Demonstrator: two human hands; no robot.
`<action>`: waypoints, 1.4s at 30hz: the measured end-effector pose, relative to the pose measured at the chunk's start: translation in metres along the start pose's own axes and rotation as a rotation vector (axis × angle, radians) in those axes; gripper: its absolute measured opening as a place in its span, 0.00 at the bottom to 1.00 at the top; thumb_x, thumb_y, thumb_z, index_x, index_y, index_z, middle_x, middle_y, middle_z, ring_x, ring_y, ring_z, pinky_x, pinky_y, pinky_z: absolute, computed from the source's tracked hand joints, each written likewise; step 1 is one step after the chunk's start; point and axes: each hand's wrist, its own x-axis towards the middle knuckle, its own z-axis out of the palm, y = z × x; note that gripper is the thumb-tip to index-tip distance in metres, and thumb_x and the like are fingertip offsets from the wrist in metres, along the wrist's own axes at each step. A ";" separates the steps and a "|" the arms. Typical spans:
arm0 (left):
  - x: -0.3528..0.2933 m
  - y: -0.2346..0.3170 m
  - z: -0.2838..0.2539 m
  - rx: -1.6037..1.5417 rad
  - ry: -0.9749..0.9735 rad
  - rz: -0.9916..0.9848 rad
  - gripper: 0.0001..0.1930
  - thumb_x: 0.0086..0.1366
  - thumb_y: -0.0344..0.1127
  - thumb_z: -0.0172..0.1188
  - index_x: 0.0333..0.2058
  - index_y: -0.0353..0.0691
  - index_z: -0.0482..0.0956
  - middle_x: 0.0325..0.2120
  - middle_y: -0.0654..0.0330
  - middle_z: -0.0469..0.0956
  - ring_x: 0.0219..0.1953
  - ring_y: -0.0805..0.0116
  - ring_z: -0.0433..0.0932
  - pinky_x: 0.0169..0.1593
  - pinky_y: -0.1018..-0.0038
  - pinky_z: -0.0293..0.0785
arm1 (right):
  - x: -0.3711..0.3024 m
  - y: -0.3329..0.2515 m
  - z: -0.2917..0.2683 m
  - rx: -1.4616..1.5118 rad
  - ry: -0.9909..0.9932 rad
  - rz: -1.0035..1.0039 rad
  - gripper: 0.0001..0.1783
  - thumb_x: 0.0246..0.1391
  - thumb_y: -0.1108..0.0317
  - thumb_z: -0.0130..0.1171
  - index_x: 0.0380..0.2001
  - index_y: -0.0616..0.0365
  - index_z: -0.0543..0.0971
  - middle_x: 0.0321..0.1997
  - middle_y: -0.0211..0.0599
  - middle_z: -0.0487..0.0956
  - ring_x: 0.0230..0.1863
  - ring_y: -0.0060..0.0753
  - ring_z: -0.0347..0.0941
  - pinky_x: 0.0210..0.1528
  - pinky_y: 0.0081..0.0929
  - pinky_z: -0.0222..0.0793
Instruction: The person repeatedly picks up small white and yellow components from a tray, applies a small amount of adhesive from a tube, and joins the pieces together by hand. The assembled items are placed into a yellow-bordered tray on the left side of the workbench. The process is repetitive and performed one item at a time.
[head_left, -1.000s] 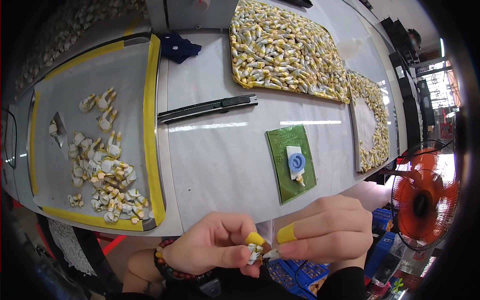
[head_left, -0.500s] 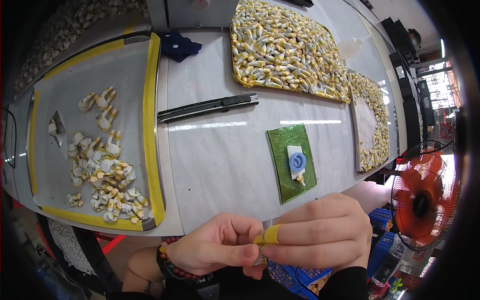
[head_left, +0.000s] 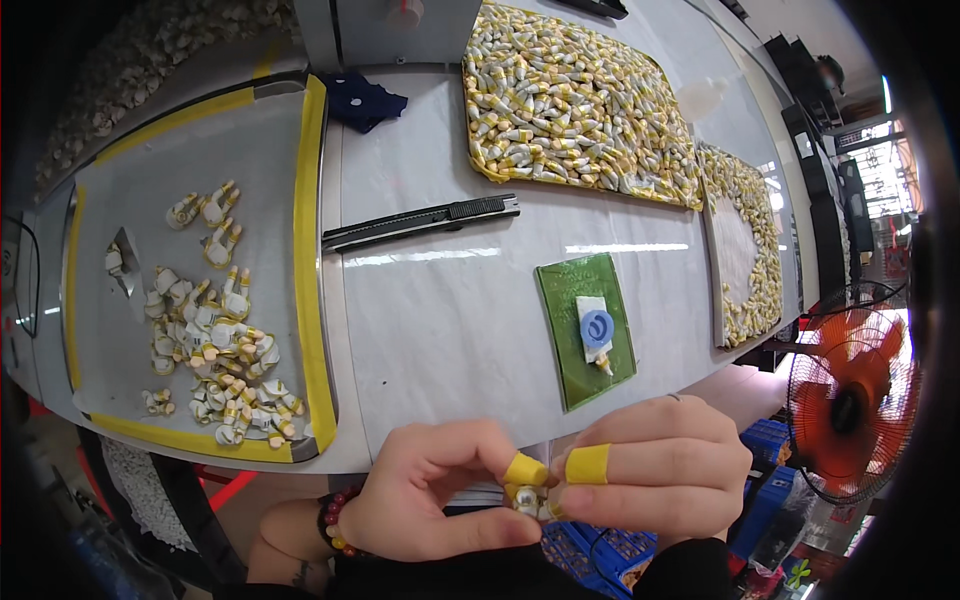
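Here at the near edge of the table, the two hands are close together, fingers bent inward. The left hand (head_left: 425,490) is pinched down on a small white piece (head_left: 526,499), thumb below, yellow-wrapped forefinger above. In from the other side comes the right hand (head_left: 655,465), its thumb and yellow-banded finger drawn close at the piece's right end; whether they grip it, I can't tell. And the piece itself: tiny, whitish, with a round grey-white spot facing up and touches of yellow, much of it hidden by fingertips. It's held up off the table, nearer the wearer than the green mat (head_left: 612,371), with the pile of similar white-and-yellow pieces (head_left: 215,335) well off to the left.
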 end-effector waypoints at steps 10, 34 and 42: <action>-0.002 0.009 -0.006 0.433 -0.053 0.138 0.15 0.49 0.25 0.70 0.36 0.27 0.77 0.30 0.49 0.79 0.31 0.64 0.78 0.35 0.75 0.73 | -0.013 -0.004 -0.007 -0.042 -0.057 -0.140 0.07 0.38 0.75 0.63 0.26 0.59 0.80 0.28 0.35 0.78 0.28 0.30 0.75 0.31 0.22 0.75; -0.004 0.000 -0.005 0.057 -0.051 0.012 0.20 0.47 0.39 0.72 0.29 0.26 0.78 0.24 0.49 0.79 0.25 0.63 0.79 0.34 0.64 0.81 | -0.110 0.104 -0.173 -0.866 -0.097 0.790 0.09 0.43 0.75 0.61 0.31 0.62 0.78 0.30 0.43 0.78 0.31 0.35 0.75 0.36 0.28 0.69; -0.004 0.001 -0.002 -0.023 0.083 -0.054 0.20 0.49 0.41 0.71 0.29 0.28 0.77 0.21 0.51 0.78 0.26 0.63 0.79 0.34 0.63 0.80 | -0.152 0.138 -0.163 -0.736 0.054 0.875 0.08 0.42 0.77 0.62 0.30 0.65 0.77 0.26 0.41 0.76 0.27 0.34 0.73 0.33 0.26 0.67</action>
